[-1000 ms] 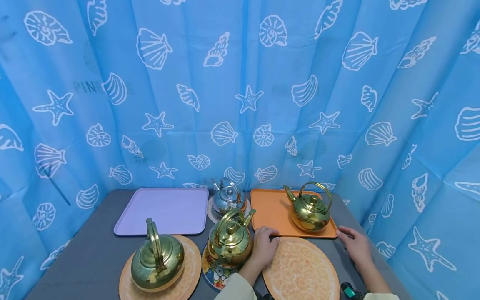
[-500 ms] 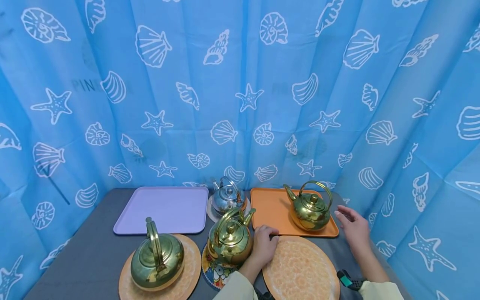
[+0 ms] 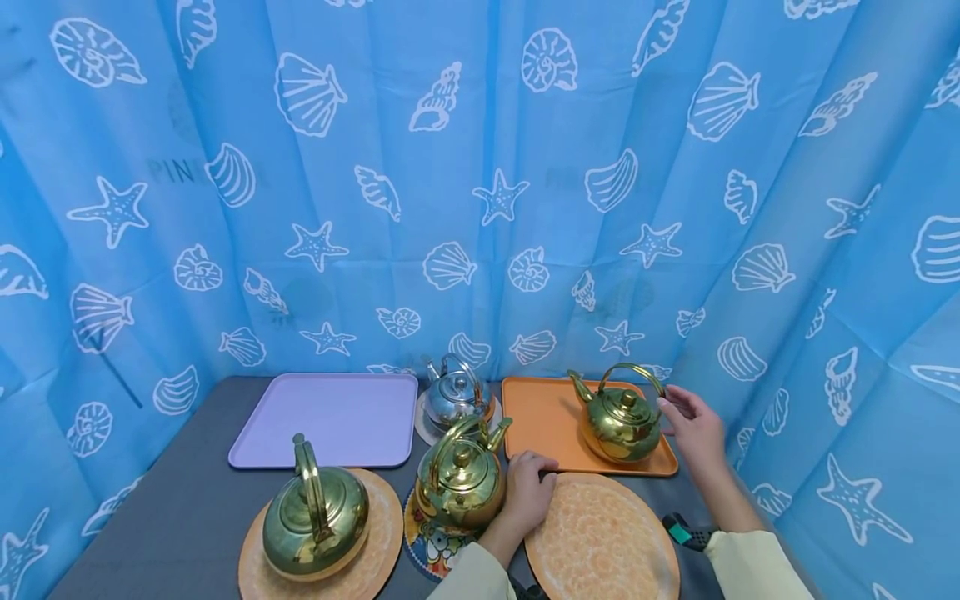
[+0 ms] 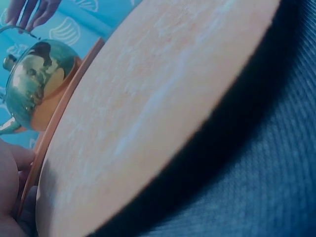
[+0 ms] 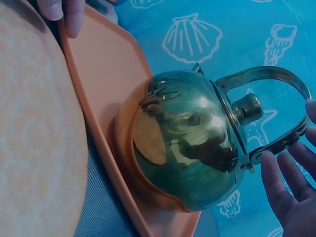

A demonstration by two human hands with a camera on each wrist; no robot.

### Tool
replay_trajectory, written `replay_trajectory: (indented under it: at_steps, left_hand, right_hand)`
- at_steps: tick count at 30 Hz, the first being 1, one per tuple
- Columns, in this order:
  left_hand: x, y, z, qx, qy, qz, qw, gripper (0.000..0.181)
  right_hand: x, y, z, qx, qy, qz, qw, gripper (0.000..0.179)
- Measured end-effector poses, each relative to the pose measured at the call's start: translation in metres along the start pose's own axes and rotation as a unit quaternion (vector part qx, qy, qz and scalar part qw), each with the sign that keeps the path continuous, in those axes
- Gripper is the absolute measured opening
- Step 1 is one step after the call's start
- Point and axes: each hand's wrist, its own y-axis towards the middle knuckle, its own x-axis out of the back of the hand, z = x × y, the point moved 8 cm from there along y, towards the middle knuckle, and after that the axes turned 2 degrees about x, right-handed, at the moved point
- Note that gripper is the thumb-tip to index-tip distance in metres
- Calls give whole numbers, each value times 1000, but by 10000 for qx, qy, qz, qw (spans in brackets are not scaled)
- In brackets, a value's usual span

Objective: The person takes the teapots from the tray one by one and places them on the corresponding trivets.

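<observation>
A gold teapot [image 3: 622,423] with an arched handle stands upright on the orange tray [image 3: 543,425], its spout pointing left. My right hand [image 3: 693,429] has come up to the right side of that handle. In the right wrist view, the extended fingers [image 5: 279,185] lie right by the handle [image 5: 291,81], not curled round it. My left hand [image 3: 531,493] pinches the tray's near-left edge, with thumb and fingers on either side of the rim in the left wrist view. A second gold teapot [image 3: 461,483] stands just left of this hand.
A round tan placemat [image 3: 603,537] lies between my forearms. At left, another gold teapot [image 3: 315,517] sits on a matching placemat [image 3: 386,508]. A silver teapot [image 3: 456,398] stands at the back, beside a lilac tray [image 3: 330,421]. A patterned blue curtain [image 3: 480,208] hangs behind.
My right hand has left the tray's right corner, rising and moving left to the teapot's handle. My left hand keeps its hold on the tray. The teapots have not moved.
</observation>
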Motion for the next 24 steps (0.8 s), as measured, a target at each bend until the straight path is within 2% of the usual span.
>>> replay_trajectory:
  at_steps: [1,3,6,8,13,24]
  left_hand:
    - [1,0,-1,-23,-2,-18,10000,13]
    - [2,-1,-1,-28,-13,-33,10000,13]
    - [2,-1,-1,-49,-13,-46,10000,14]
    - [1,-1,-1,-63,15,-43,10000,14]
    - [0,0,0,-39,35,9,10000,14]
    - [-2,0,3,14,8,104,9999,15]
  right_hand:
    - [-1,5,-7,142,251,54,9996,55]
    - [-6,8,-6,291,285,243,9989,57]
    - [-11,11,-3,259,269,423,9984,56]
    - [-14,5,12,101,-162,533,9984,59]
    - [-18,4,17,-71,-219,593,9980,52]
    - [-18,5,17,170,-411,416,9981,44]
